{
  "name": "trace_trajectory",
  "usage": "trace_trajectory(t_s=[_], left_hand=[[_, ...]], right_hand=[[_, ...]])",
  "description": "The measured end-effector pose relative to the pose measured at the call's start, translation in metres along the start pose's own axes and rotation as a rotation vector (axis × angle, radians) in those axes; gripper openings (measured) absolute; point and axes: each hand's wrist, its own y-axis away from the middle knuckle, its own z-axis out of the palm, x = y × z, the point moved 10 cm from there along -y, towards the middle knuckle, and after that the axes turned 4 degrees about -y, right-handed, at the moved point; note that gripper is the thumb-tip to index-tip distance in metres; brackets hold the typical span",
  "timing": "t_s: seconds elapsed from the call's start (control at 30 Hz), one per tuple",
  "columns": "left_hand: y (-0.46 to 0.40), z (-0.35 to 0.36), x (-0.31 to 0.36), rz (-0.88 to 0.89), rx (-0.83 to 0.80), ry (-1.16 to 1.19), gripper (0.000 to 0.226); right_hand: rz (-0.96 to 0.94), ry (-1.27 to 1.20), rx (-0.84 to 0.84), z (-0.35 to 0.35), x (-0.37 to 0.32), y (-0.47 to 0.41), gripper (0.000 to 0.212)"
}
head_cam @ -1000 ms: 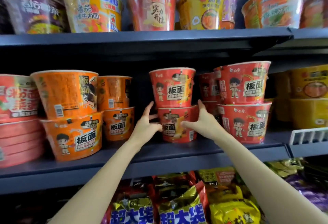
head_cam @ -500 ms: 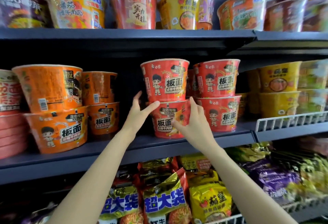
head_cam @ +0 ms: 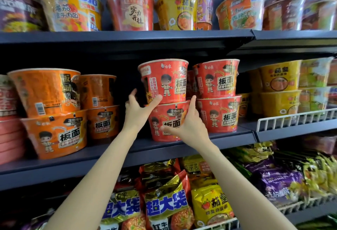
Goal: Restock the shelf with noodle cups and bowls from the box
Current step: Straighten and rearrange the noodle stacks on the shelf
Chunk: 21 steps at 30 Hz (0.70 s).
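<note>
A: Red plastic-wrapped noodle bowls (head_cam: 164, 100) stacked two high near the shelf (head_cam: 228, 137) front edge; could they topple?

B: Yes. Left hand (head_cam: 135, 109) and right hand (head_cam: 189, 125), fingers spread, only touch them; one uneven push tips the top bowl

red bowls (head_cam: 164, 82) w/ cartoon boy print and black label, orange bowls (head_cam: 45, 91) same print, yellow bowls (head_cam: 279, 82), dark blue shelf (head_cam: 127, 153), purple packets (head_cam: 273, 178)

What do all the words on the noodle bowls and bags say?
"板面": red bowl on the stack the left hand and right hand touch.
"BIG": top-shelf orange cup.
"实力开挂": red cup.
"超大袋": bag below.
Smaller print: too blurred.
</note>
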Motion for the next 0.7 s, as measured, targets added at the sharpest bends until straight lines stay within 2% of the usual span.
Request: trace_trajectory(t_s=[0.07,0.13,0.2,0.27,0.47,0.53,0.7], left_hand=[[-0.008,0.006,0.019,0.034,-0.003,0.001,0.126],[-0.018,0.01,0.032,0.065,0.011,-0.05,0.134],[-0.024,0.012,0.039,0.07,0.023,-0.128,0.128],[-0.029,0.015,0.041,0.066,0.009,-0.144,0.111],[-0.04,0.029,0.031,0.071,-0.167,0.065,0.094],[-0.038,0.031,0.031,0.089,-0.174,0.1,0.084],[-0.036,0.031,0.032,0.122,-0.152,0.129,0.079]], right_hand=[[0.013,0.079,0.056,0.005,-0.002,0.0,0.142],[0.028,0.108,0.087,0.008,-0.002,-0.001,0.143],[0.014,0.109,0.106,0.009,-0.001,-0.003,0.14],[-0.02,0.093,0.109,0.006,0.002,-0.005,0.139],[-0.07,-0.072,-0.028,-0.008,0.015,-0.01,0.137],[-0.065,-0.091,-0.041,-0.009,0.019,-0.011,0.137],[-0.082,-0.086,-0.016,-0.01,0.02,-0.011,0.134]])
